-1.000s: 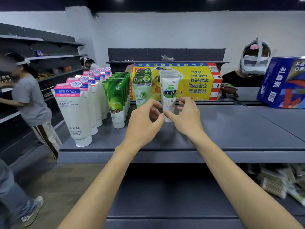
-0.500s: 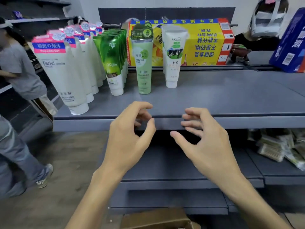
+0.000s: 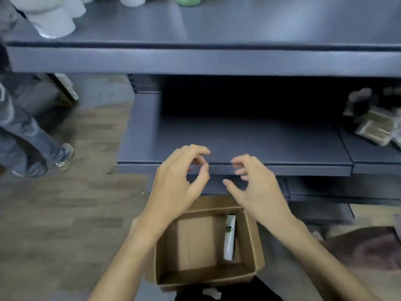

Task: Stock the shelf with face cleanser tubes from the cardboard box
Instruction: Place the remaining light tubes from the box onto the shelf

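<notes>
While both our hands hang in the lower middle of the frame, neither holds anything: our left hand [image 3: 178, 183] has its fingers loosely curled with the thumb near the fingertips, and our right hand [image 3: 258, 187] is spread a little wider, fingers bent and relaxed. The two are near each other but apart, above the far edge of the cardboard box [image 3: 252, 240] that sits at the bottom centre. Inside the box, against its right wall, we see one face cleanser tube [image 3: 229, 241], white with a green and dark mark, lying lengthwise with its cap toward the bottom of the frame; the brown floor of the box shows beside it. Behind our hands runs the grey middle shelf [image 3: 260, 144], and across the top of the frame the upper shelf [image 3: 217, 61]. Along the upper edge, cut off by the frame, stand white tube caps [image 3: 54, 25] at upper left and a green cap [image 3: 188, 0] at top centre. At the right edge, on the middle level, lie some blurred packets [image 3: 375, 127]; we cannot tell what they are. At the left edge a person's legs in jeans [image 3: 19, 135] and a sneaker [image 3: 63, 157] stand on the wood-pattern floor [image 3: 65, 224].
</notes>
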Action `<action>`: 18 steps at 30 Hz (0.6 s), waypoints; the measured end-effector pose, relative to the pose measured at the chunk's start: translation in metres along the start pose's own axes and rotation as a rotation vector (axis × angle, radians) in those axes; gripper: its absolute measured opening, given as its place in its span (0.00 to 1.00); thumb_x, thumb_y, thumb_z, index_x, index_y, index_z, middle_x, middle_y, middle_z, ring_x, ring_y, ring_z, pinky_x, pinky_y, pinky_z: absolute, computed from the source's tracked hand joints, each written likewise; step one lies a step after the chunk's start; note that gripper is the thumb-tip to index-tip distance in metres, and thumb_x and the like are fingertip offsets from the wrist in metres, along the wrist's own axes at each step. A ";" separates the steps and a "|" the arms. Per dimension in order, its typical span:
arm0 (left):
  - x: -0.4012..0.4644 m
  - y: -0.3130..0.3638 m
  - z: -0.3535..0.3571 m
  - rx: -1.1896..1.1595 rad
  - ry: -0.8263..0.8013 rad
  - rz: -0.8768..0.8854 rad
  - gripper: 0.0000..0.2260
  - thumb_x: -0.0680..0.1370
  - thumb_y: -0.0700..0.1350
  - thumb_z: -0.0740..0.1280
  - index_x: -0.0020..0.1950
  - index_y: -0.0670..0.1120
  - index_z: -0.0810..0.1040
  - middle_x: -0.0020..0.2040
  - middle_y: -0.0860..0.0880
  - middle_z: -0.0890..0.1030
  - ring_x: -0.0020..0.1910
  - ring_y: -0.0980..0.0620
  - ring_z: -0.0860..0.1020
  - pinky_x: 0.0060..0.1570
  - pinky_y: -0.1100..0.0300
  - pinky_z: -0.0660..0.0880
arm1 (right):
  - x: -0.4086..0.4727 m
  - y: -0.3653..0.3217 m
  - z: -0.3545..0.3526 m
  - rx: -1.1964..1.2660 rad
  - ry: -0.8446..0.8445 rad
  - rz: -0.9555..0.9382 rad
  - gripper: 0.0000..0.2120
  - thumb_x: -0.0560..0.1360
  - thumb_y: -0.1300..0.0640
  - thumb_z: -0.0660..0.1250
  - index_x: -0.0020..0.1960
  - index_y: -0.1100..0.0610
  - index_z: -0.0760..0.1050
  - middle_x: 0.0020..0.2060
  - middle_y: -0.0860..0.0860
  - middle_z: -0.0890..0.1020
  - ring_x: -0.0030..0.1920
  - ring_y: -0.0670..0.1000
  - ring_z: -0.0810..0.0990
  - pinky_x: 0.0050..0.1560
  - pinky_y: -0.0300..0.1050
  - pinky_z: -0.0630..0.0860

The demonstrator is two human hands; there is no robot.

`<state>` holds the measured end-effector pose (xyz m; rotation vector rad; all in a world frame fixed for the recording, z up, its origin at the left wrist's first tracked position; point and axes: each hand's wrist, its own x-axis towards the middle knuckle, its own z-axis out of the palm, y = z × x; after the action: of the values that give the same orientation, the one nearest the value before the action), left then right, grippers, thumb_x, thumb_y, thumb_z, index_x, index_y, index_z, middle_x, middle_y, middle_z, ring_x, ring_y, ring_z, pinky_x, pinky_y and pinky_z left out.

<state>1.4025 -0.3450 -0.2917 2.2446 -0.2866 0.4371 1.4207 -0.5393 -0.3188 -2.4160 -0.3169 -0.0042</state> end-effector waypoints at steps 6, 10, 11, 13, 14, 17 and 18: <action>-0.058 -0.044 0.049 -0.021 -0.195 -0.211 0.10 0.77 0.40 0.66 0.58 0.50 0.77 0.46 0.56 0.79 0.48 0.57 0.78 0.49 0.57 0.77 | -0.024 0.101 0.082 -0.239 -0.598 0.261 0.18 0.74 0.54 0.72 0.62 0.53 0.72 0.57 0.51 0.76 0.59 0.53 0.78 0.58 0.49 0.76; -0.099 -0.062 0.070 -0.021 -0.308 -0.338 0.10 0.77 0.41 0.66 0.57 0.51 0.77 0.46 0.57 0.78 0.44 0.61 0.76 0.45 0.60 0.76 | -0.050 0.136 0.124 -0.335 -0.907 0.333 0.21 0.76 0.57 0.70 0.67 0.57 0.71 0.65 0.56 0.73 0.64 0.56 0.74 0.63 0.47 0.73; -0.108 -0.065 0.074 -0.025 -0.330 -0.367 0.10 0.77 0.42 0.66 0.57 0.51 0.77 0.46 0.57 0.78 0.44 0.61 0.76 0.45 0.59 0.76 | -0.055 0.141 0.135 -0.350 -0.949 0.382 0.21 0.76 0.57 0.70 0.68 0.57 0.70 0.65 0.58 0.74 0.63 0.57 0.75 0.61 0.47 0.74; -0.122 -0.068 0.082 -0.044 -0.366 -0.420 0.10 0.77 0.42 0.66 0.57 0.53 0.76 0.45 0.59 0.78 0.44 0.60 0.76 0.46 0.57 0.77 | -0.063 0.146 0.156 -0.346 -0.948 0.520 0.21 0.77 0.57 0.70 0.67 0.59 0.70 0.64 0.59 0.76 0.63 0.59 0.78 0.58 0.47 0.75; -0.127 -0.069 0.086 -0.057 -0.372 -0.443 0.10 0.77 0.42 0.66 0.57 0.53 0.76 0.45 0.59 0.77 0.43 0.59 0.76 0.47 0.56 0.77 | -0.065 0.147 0.166 -0.332 -0.911 0.598 0.21 0.77 0.57 0.69 0.67 0.60 0.69 0.64 0.59 0.76 0.63 0.59 0.78 0.58 0.48 0.75; -0.139 -0.076 0.098 -0.076 -0.375 -0.486 0.10 0.77 0.42 0.66 0.56 0.52 0.77 0.44 0.59 0.77 0.44 0.59 0.76 0.47 0.54 0.77 | -0.067 0.151 0.194 -0.328 -0.804 0.773 0.21 0.79 0.59 0.64 0.70 0.63 0.66 0.67 0.59 0.75 0.66 0.60 0.77 0.61 0.50 0.74; -0.142 -0.079 0.103 -0.075 -0.386 -0.494 0.09 0.77 0.43 0.66 0.56 0.52 0.77 0.44 0.59 0.77 0.44 0.59 0.76 0.46 0.54 0.78 | -0.067 0.153 0.201 -0.330 -0.792 0.804 0.20 0.81 0.60 0.61 0.71 0.64 0.65 0.68 0.60 0.74 0.67 0.60 0.75 0.63 0.50 0.73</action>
<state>1.3220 -0.3635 -0.4652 2.2144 0.0610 -0.2654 1.3741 -0.5373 -0.5765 -2.5903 0.3634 1.3570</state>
